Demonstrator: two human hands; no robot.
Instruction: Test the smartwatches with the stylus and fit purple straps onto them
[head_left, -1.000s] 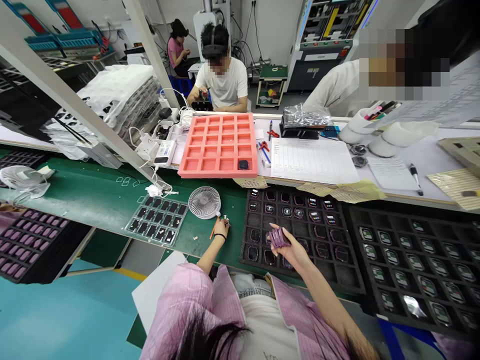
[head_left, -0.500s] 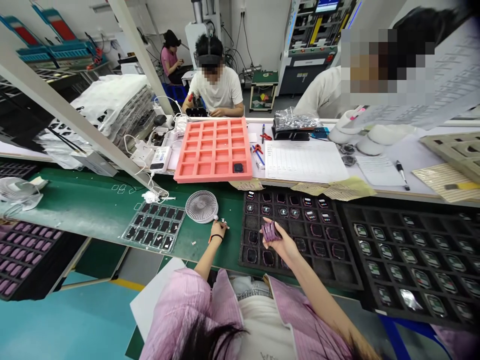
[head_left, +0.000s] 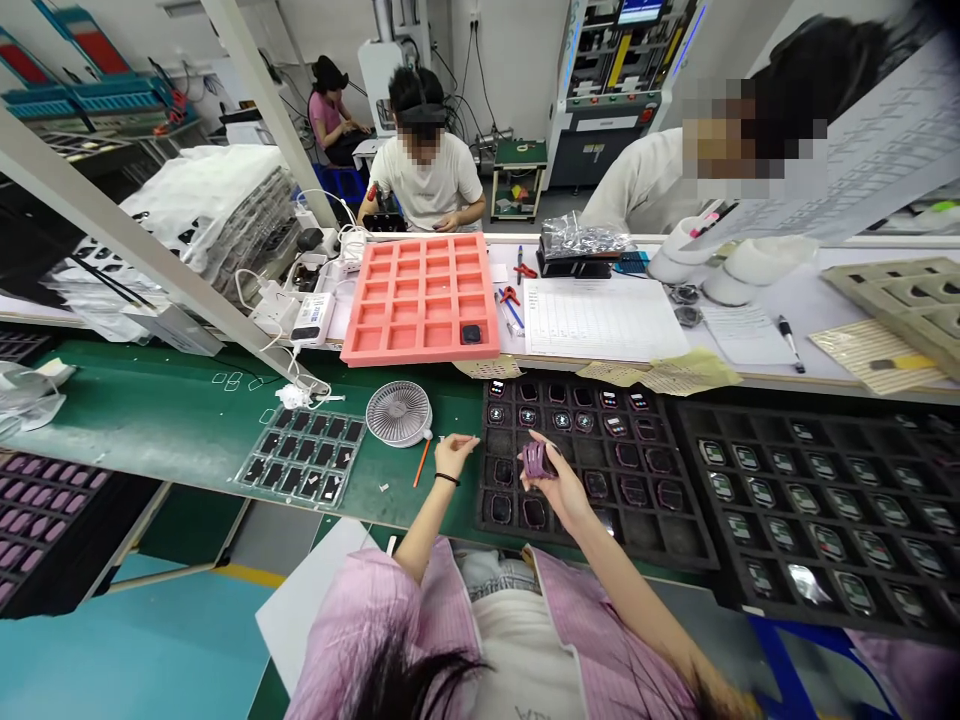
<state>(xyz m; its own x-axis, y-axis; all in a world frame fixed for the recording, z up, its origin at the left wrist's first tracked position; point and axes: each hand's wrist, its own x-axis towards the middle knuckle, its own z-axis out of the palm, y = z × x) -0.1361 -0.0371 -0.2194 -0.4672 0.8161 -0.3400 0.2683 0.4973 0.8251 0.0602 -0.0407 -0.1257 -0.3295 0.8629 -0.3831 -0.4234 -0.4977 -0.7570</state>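
Purple ribbed band [head_left: 536, 461] gripped in your right hand [head_left: 561, 483], over the left side of a black foam tray [head_left: 679, 540] with rounded pockets.
Your fingers curl closely around the band. Your left hand [head_left: 454, 456] is open and empty, low over the green bench [head_left: 180, 420], just beside a thin orange pen [head_left: 421, 463] and near a round white desk fan [head_left: 398, 414].

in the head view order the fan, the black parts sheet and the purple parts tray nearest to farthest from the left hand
From the left hand:
1. Fan, just left of the hand, on the green mat
2. Black parts sheet, farther left on the mat
3. Purple parts tray, at the far left edge of the view
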